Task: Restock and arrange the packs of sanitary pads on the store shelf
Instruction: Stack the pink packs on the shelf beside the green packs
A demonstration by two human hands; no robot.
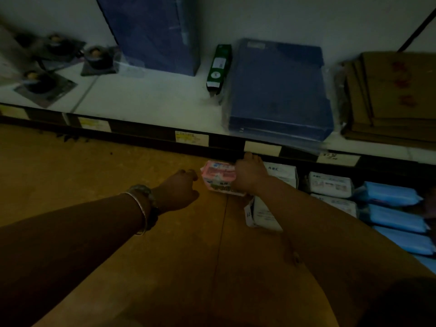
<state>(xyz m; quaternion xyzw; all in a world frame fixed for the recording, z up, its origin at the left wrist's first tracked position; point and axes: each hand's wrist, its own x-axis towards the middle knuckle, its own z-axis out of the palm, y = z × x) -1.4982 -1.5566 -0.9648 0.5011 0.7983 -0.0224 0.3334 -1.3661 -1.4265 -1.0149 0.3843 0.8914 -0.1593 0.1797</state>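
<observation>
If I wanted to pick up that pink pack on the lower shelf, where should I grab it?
Probably by its left end, coming from the front-left. The pink pack lies under the upper shelf edge; white packs crowd its right, where the right hand holds it, while the end facing the left hand is bare.

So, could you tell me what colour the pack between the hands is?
Mostly pink pack, seen best in the head view.
</observation>
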